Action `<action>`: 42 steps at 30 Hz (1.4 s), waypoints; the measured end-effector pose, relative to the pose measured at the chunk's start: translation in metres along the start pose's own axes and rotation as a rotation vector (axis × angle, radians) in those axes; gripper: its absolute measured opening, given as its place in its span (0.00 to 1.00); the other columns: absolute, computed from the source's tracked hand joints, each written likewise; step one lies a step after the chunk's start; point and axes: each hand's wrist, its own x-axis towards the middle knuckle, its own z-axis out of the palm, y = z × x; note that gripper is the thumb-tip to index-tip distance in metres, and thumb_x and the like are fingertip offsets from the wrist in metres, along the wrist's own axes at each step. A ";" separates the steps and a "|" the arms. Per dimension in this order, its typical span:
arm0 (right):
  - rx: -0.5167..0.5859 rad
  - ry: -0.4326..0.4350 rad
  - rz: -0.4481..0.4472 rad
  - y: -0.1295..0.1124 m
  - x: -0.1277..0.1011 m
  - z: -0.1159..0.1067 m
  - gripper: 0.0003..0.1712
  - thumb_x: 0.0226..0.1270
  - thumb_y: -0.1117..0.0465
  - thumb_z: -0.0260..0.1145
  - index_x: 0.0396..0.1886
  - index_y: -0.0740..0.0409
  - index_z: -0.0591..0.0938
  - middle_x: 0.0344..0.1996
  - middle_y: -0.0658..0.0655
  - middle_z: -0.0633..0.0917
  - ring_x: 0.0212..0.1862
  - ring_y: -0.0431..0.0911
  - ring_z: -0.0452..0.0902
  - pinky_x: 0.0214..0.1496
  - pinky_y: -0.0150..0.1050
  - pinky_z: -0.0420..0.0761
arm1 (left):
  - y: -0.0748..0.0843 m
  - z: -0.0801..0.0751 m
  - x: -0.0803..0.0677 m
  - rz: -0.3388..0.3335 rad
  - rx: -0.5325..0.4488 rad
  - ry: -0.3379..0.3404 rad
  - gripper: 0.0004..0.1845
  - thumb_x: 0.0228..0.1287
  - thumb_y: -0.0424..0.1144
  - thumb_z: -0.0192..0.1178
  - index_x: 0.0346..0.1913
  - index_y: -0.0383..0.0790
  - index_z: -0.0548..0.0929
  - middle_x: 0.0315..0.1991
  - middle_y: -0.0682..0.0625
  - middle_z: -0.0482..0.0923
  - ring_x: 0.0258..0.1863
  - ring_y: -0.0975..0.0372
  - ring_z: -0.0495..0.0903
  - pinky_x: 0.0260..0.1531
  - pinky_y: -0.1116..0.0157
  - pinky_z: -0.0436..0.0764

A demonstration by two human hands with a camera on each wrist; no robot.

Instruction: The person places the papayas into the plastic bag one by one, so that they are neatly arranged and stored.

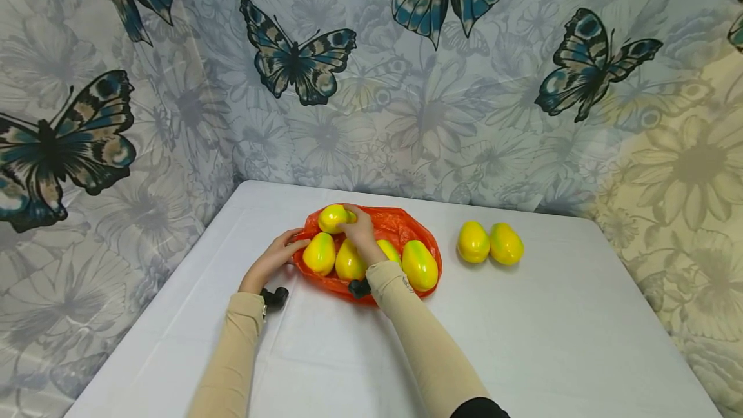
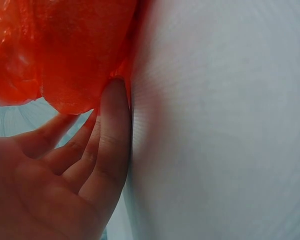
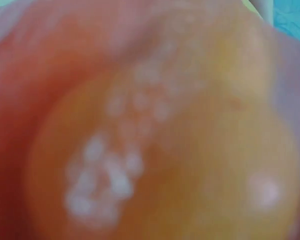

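The right hand (image 1: 361,234) holds in its fingers one glossy, yellow-green, oval fruit (image 1: 333,219), at about 10 o'clock of the open, red plastic bag (image 1: 400,221). The left hand (image 1: 275,260), at the bag's 9 o'clock, touches its side with almost straight fingers. Inside the bag, four similar yellow fruits (image 1: 420,266) are visible. Two more yellow fruits (image 1: 473,242) lie close together at 3 o'clock from the bag, on the white surface (image 1: 551,321).

The fruits (image 1: 420,266) look smooth and glossy, the bag (image 1: 399,222) crinkled plastic.
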 end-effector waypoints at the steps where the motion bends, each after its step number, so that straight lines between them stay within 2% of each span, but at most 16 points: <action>1: -0.005 0.001 -0.003 0.000 0.000 -0.001 0.28 0.65 0.70 0.64 0.65 0.58 0.75 0.66 0.60 0.75 0.68 0.55 0.68 0.73 0.48 0.66 | 0.001 0.000 -0.001 -0.001 0.000 0.003 0.37 0.71 0.56 0.53 0.75 0.40 0.58 0.71 0.38 0.62 0.45 0.57 0.74 0.38 0.69 0.75; 10: 0.003 -0.029 0.010 -0.001 -0.001 -0.004 0.25 0.68 0.63 0.64 0.65 0.57 0.76 0.67 0.60 0.74 0.70 0.54 0.66 0.74 0.49 0.64 | -0.001 -0.001 0.001 0.006 -0.003 0.001 0.36 0.72 0.54 0.53 0.75 0.40 0.57 0.72 0.37 0.62 0.48 0.56 0.74 0.39 0.69 0.75; 20: 0.030 -0.093 -0.016 0.000 -0.005 -0.008 0.28 0.67 0.56 0.65 0.64 0.61 0.74 0.67 0.62 0.72 0.69 0.56 0.65 0.73 0.51 0.64 | -0.001 0.000 0.000 0.006 -0.004 0.001 0.36 0.72 0.55 0.52 0.75 0.40 0.58 0.70 0.38 0.64 0.41 0.60 0.75 0.39 0.70 0.75; 29: 0.025 -0.118 -0.009 -0.001 -0.005 -0.012 0.32 0.67 0.54 0.65 0.69 0.55 0.70 0.69 0.60 0.70 0.70 0.56 0.64 0.74 0.53 0.63 | 0.001 0.000 -0.001 -0.003 0.004 -0.001 0.37 0.71 0.56 0.53 0.75 0.41 0.58 0.71 0.38 0.63 0.39 0.59 0.74 0.38 0.68 0.74; 36: -0.020 -0.093 -0.055 -0.006 -0.008 -0.023 0.32 0.66 0.57 0.66 0.69 0.55 0.70 0.70 0.59 0.70 0.72 0.56 0.62 0.73 0.52 0.63 | 0.002 0.001 0.002 -0.029 -0.004 -0.024 0.37 0.72 0.53 0.52 0.75 0.37 0.55 0.72 0.35 0.60 0.41 0.58 0.74 0.38 0.68 0.75; 42: -0.012 -0.090 -0.060 -0.009 -0.012 -0.036 0.34 0.65 0.57 0.68 0.70 0.53 0.70 0.72 0.60 0.66 0.69 0.58 0.66 0.70 0.52 0.68 | 0.001 -0.001 0.002 -0.025 -0.012 -0.031 0.37 0.73 0.52 0.52 0.76 0.37 0.55 0.72 0.35 0.59 0.42 0.58 0.75 0.39 0.68 0.75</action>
